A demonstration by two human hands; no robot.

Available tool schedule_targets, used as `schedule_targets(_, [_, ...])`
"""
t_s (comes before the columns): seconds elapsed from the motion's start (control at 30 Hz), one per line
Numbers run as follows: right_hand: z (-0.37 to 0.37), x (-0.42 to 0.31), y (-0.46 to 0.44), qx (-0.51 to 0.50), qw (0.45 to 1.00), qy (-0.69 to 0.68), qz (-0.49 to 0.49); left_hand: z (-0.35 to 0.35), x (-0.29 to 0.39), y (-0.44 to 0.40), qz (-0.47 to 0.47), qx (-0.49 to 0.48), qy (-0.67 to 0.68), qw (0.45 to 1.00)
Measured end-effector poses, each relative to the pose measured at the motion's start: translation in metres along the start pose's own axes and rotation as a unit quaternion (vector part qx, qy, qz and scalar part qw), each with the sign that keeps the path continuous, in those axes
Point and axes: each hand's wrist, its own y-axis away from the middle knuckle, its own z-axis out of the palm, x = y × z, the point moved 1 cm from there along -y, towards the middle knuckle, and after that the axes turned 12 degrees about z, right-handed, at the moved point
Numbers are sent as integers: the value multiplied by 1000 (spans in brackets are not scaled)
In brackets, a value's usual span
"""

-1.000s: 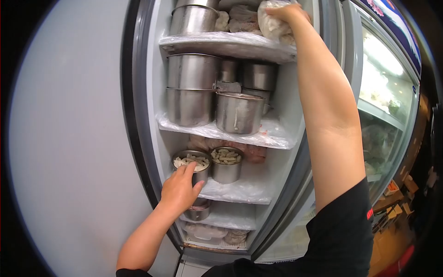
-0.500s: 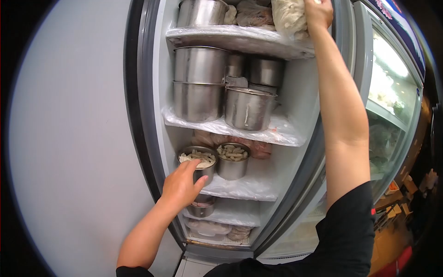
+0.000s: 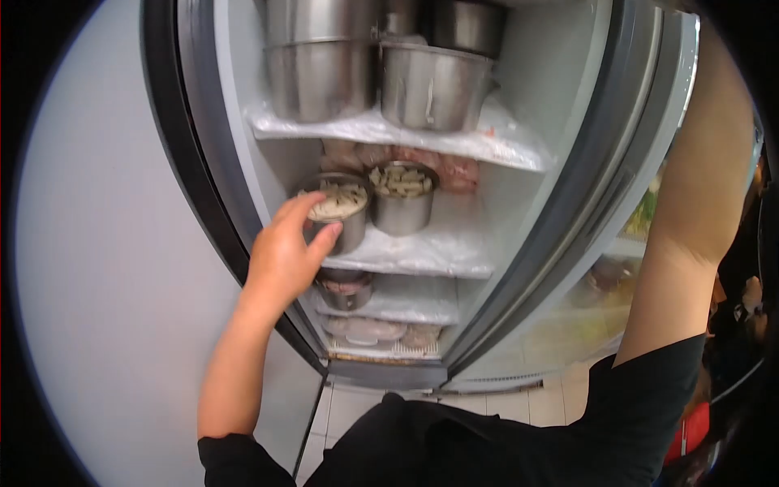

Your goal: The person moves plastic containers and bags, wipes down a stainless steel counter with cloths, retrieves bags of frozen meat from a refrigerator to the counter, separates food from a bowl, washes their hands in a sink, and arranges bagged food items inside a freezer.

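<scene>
My left hand (image 3: 288, 247), thumb and fingers apart, is at the front left of a round steel pot (image 3: 350, 231) heaped with pale pieces. Its fingertips overlap the pot's rim; whether they touch it I cannot tell. A second steel pot (image 3: 403, 215) with greenish-white pieces stands just to the right on the same plastic-covered shelf (image 3: 430, 252). Pinkish bagged items (image 3: 458, 172) lie behind the pots. My right arm reaches up along the right side, and its hand is beyond the top edge of the view.
Larger steel pots (image 3: 438, 89) stand on the shelf above. A small pot (image 3: 347, 290) and a lidded plastic box (image 3: 365, 329) are lower down. The open grey door (image 3: 122, 243) fills the left; a glass door (image 3: 568, 316) is at right.
The view has tilted down and the top shelf is out of sight. My right hand, earlier on a bag of pale food there, has left the view. My left hand remains by the pot.
</scene>
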Motion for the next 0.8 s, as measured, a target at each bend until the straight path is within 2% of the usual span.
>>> schedule_targets(0.2, [-67, 3, 117, -136, 967, -159, 145, 9, 6, 0, 5, 11, 78, 997])
schedule_targets(0.27, [-82, 5, 156, -159, 948, -187, 205, 14, 9, 4, -40, -21, 155, 987])
schedule_targets(0.3, [-86, 9, 175, -168, 936, -197, 237, 21, 3, 7, -17, -32, 171, 985])
schedule_targets(0.37, [-90, 17, 215, -189, 910, -208, 306, 23, 16, 14, -87, -93, 251, 960])
schedule_targets(0.4, [-88, 25, 237, -203, 894, -201, 344, 28, 17, 16, -71, -122, 246, 959])
schedule_targets(0.43, [-86, 29, 255, -221, 883, -184, 372, 35, 11, 20, 6, -133, 192, 972])
schedule_targets(0.47, [-82, 33, 270, -260, 873, -124, 393, 52, 1, 28, -34, -123, 294, 947])
schedule_targets(0.53, [-69, 46, 305, -199, 851, -152, 462, 44, 16, 30, -20, -172, 229, 958])
schedule_targets(0.6, [-55, 45, 321, -133, 857, -109, 486, 57, 3, 37, -36, -181, 208, 961])
schedule_targets(0.67, [-42, 61, 335, -46, 900, -36, 432, 64, -2, 41, -56, -202, 214, 954])
schedule_targets(0.73, [-26, 93, 360, 18, 973, 100, 209, 67, -1, 43, -45, -207, 201, 956])
schedule_targets(0.8, [-11, 126, 387, 16, 966, 218, 136, 66, 1, 41, -40, -214, 189, 958])
